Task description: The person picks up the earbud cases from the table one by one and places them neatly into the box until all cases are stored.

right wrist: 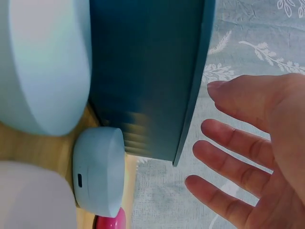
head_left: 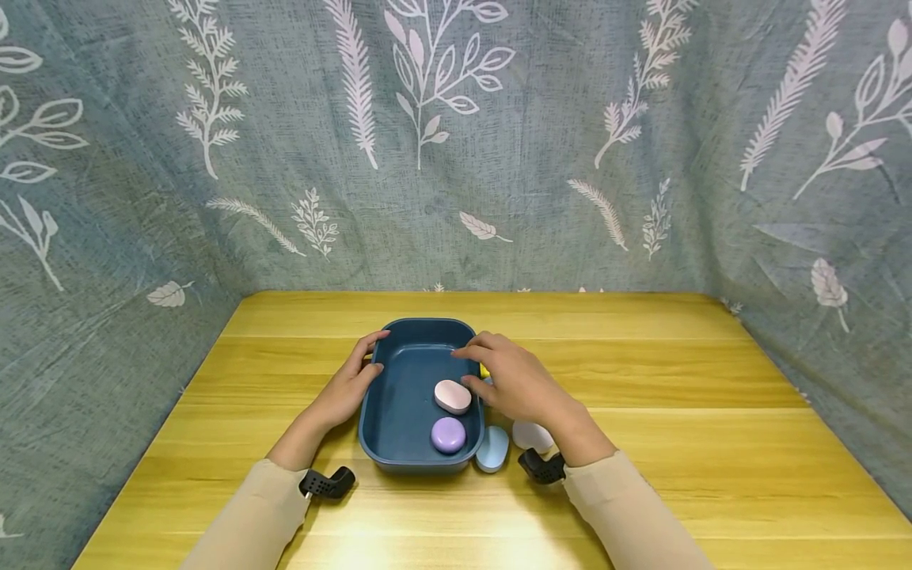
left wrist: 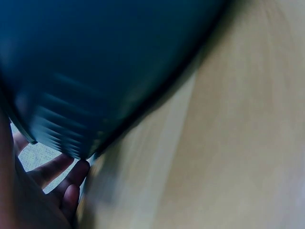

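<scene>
A dark blue rectangular bin stands on the table, holding a pale pink oval case and a round lilac case at its right side. My left hand holds the bin's left wall, thumb at the rim. The left wrist view shows its fingertips against the bin's outside. Over the bin's right rim hovers my right hand, thumb and fingers spread with nothing between them. In the right wrist view its fingers are apart from the bin wall.
Right of the bin lie a light blue oval case and a white case. A yellow thing shows partly behind my right hand. Another light blue case with a slot and a magenta thing sit alongside. Patterned cloth hangs behind.
</scene>
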Available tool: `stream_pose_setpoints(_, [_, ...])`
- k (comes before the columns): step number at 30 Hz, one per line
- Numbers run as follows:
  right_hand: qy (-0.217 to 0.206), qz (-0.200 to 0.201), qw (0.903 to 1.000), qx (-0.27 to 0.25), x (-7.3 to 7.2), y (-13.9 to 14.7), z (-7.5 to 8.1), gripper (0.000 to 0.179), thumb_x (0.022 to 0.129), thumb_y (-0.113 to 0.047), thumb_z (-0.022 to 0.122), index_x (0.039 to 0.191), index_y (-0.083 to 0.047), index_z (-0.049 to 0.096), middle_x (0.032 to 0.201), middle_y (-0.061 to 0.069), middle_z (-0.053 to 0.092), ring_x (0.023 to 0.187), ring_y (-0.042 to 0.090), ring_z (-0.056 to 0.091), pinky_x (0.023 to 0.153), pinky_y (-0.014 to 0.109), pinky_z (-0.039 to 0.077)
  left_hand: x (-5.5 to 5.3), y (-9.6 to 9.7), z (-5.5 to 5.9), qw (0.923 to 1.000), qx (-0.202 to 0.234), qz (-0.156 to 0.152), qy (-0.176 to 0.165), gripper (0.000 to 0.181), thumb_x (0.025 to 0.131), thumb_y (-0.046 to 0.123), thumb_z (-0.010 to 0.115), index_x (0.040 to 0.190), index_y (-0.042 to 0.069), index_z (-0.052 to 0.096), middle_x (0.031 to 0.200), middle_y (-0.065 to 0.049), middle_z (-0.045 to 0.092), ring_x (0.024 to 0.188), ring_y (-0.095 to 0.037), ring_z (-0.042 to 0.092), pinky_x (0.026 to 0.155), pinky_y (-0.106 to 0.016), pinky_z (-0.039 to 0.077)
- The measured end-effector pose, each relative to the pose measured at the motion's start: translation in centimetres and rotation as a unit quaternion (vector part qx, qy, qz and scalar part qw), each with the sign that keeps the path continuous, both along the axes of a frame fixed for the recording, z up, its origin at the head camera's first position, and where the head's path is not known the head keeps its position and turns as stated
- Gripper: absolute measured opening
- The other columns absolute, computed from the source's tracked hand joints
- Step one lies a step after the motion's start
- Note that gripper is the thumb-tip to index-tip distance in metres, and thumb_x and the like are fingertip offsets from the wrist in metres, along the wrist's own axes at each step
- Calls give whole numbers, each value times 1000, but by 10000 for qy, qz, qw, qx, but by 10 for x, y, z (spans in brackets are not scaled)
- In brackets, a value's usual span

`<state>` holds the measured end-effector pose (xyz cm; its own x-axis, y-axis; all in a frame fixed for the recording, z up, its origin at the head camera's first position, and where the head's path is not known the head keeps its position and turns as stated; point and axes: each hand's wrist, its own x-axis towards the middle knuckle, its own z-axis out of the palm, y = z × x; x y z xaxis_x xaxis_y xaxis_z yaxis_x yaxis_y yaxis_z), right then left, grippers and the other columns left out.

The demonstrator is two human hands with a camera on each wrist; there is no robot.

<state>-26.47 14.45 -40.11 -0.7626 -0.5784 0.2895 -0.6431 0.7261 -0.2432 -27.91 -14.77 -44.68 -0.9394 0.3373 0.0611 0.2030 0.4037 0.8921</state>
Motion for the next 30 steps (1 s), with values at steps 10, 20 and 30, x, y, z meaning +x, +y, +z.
stream_pose_setpoints(10, [-145,-122,9998,-63,-3,8,4,38,92,-32,66,129,-26,61,117,-6,57,107,15,59,88,30,50,1,0,0,10000,25,-2,7,50,105,20,37,152,27,24,155,-17,23,141,-36,28,111,-58,28])
stream_pose_setpoints(20, [-199,-366,9990,-132,-9,18,4,42,91,-29,67,131,-23,59,119,-5,57,91,13,56,82,31,49,1,-1,0,10000,51,-9,-3,49,104,25,37,152,28,24,154,-16,24,140,-36,30,110,-58,28])
stream_pose_setpoints(30, [-202,-593,9980,-110,-17,29,0,42,89,-27,70,129,-19,62,120,1,59,110,19,58,93,39,51,1,-2,0,10000,1,-25,24,49,105,27,37,152,28,24,156,-16,22,143,-35,26,111,-58,27])
